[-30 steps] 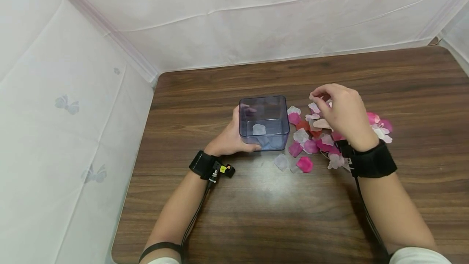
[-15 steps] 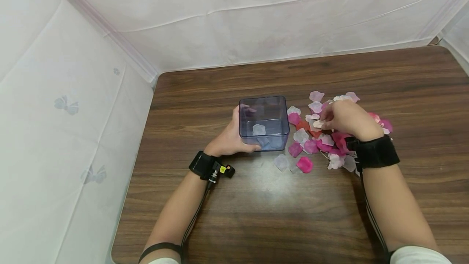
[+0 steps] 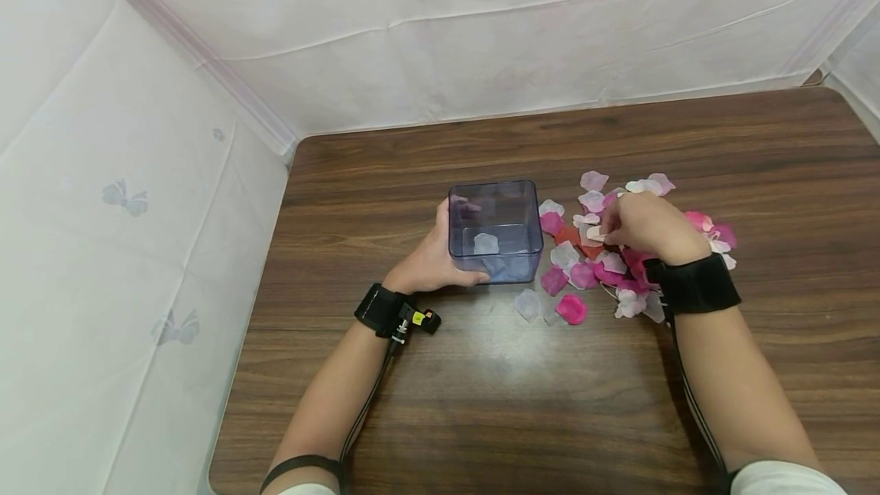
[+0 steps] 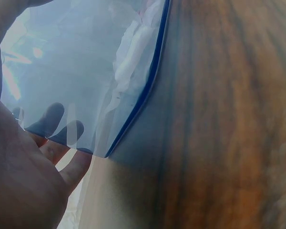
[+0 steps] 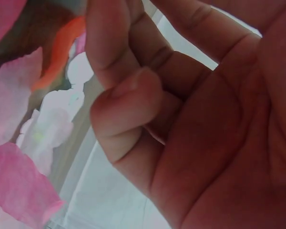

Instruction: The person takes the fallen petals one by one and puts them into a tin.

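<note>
A clear bluish plastic box point(image 3: 519, 266) stands on the table, a few pale petals point(image 3: 486, 244) inside it. My left hand point(image 3: 435, 257) grips its left side, thumb at the front; in the left wrist view fingers point(image 4: 75, 171) show around the box wall point(image 4: 76, 71). Right of the box, my right hand point(image 3: 649, 226) is low over a loose spread of artificial flower petals point(image 3: 583, 276) in pink, white and red. Its fingertips pinch a cream petal point(image 3: 595, 234). In the right wrist view the fingers point(image 5: 128, 105) are bent and their tips hidden.
The wooden table point(image 3: 481, 396) has white sheeting point(image 3: 440, 52) behind it and on its left. Under my right wrist lie more petals and white flowers point(image 3: 629, 302), partly covered. Cables point(image 3: 694, 396) run along both forearms.
My right hand has come down from above the far petals toward the middle of the spread and has taken hold of the cream petal. The left hand and box have stayed put.
</note>
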Tool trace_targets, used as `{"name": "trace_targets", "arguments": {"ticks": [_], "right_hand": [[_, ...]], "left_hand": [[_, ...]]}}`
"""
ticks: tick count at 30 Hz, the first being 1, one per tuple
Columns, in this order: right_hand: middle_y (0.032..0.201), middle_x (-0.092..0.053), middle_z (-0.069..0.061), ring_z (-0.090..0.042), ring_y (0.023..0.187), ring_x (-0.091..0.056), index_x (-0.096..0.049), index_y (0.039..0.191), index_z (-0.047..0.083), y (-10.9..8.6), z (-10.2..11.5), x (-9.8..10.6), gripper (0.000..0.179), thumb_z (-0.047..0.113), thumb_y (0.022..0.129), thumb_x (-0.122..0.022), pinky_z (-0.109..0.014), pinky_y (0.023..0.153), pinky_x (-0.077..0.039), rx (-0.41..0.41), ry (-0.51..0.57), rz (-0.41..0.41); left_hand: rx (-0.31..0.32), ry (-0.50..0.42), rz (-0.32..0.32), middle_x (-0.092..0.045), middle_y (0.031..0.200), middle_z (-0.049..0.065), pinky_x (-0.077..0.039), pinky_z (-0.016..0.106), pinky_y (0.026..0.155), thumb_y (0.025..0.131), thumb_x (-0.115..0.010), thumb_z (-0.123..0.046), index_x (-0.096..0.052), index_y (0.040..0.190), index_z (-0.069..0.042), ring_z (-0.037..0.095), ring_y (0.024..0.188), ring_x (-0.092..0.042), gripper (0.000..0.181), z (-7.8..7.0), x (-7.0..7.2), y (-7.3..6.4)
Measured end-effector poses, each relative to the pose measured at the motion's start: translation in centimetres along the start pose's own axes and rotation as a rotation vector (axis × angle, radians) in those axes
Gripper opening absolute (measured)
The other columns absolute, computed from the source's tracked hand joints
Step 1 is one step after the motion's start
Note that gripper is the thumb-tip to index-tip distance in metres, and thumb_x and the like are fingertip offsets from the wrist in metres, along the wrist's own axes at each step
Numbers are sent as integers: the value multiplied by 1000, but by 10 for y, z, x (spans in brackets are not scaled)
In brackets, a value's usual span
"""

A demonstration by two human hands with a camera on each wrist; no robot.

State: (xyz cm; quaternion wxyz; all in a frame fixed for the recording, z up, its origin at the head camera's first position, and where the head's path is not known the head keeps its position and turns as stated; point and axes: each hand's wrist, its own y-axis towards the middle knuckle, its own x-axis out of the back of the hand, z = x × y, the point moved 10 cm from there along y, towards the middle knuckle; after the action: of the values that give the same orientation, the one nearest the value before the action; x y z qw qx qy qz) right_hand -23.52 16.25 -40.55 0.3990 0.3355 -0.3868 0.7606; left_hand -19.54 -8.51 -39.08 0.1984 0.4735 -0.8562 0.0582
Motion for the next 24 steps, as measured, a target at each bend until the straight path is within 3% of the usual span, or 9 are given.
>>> {"name": "trace_targets", "arguments": {"ticks": [6, 10, 13, 18, 24], "right_hand": [[76, -62, -6, -21, 65, -53, -72, 86, 3, -4, 5, 8, 7, 8, 90, -73, -33, 56, -45, 32, -25, -38], [76, -63, -6, -22, 65, -53, -72, 91, 1, -10, 15, 19, 6, 6, 91, -72, -34, 57, -45, 66, -70, -91], [75, -63, -7, -22, 65, -52, -72, 93, 0, -17, 24, 30, 6, 5, 91, -72, -36, 58, -45, 88, -97, -165], [76, -63, -8, -23, 65, -53, -70, 97, 0, -32, 36, 47, 8, 7, 93, -69, -37, 59, -44, 95, -73, -299], [82, -64, -11, -23, 66, -54, -70, 102, 0, -47, 53, 60, 11, 6, 93, -69, -38, 59, -43, 138, -31, -426]], "left_hand": [[-19, 53, -16, -34, 147, 4, -40, 40, 108, 67, -95, -17, -12, 147, -10, 27, 129, -46, 115, 29, 0, 3], [-6, 54, -16, -34, 148, 4, -39, 41, 109, 67, -95, -16, -12, 148, -10, 27, 130, -45, 116, 30, 0, 4], [3, 39, -15, -34, 149, 8, -37, 45, 110, 67, -94, -13, -12, 148, -8, 30, 131, -43, 116, 27, -1, 4], [-2, -7, -5, -32, 148, 20, -34, 55, 111, 68, -91, -5, -12, 147, 1, 42, 131, -41, 112, 5, 0, 2], [9, -10, -3, -33, 147, 22, -34, 54, 111, 69, -90, -4, -12, 145, 3, 42, 132, -40, 109, -2, 1, 0]]}}
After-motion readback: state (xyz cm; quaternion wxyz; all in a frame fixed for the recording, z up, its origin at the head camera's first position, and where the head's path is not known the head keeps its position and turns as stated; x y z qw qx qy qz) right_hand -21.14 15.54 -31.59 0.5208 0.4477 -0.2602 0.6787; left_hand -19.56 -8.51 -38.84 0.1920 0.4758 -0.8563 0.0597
